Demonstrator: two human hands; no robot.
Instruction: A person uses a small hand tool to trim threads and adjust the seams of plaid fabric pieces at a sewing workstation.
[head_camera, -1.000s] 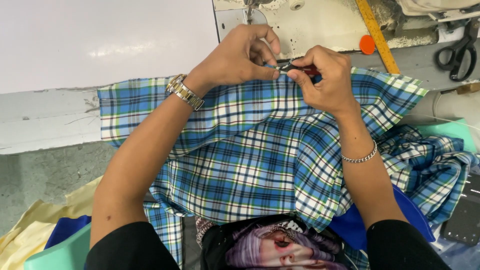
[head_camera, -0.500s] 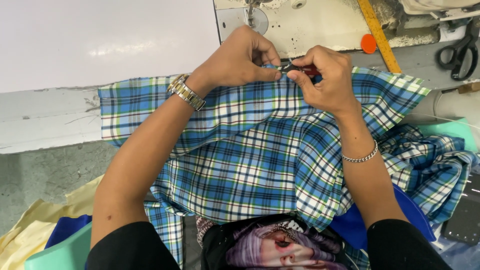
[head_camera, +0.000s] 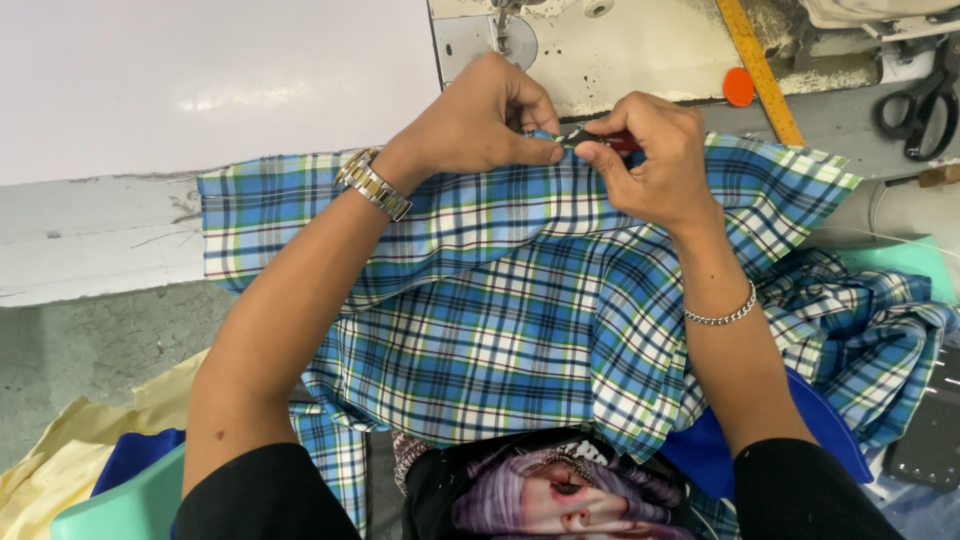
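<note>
A blue, white and green plaid cloth (head_camera: 500, 320) lies across the sewing table and hangs into my lap. My left hand (head_camera: 480, 125), with a metal watch on its wrist, pinches the cloth's far edge. Touching it from the right, my right hand (head_camera: 650, 155) grips a small dark tool with a red part (head_camera: 600, 138) against that same edge. A thin chain bracelet sits on the right wrist. What the tool's tip touches is hidden by the fingers.
The sewing machine's needle plate (head_camera: 515, 40) is just beyond the hands. A yellow ruler (head_camera: 760, 70) and an orange disc (head_camera: 738, 87) lie at the back right, black scissors (head_camera: 915, 100) at the far right. Yellow cloth (head_camera: 70, 450) and blue cloth (head_camera: 135, 455) lie lower left.
Both hands stay at the cloth's far edge; the fingers have shifted only slightly around the small tool.
</note>
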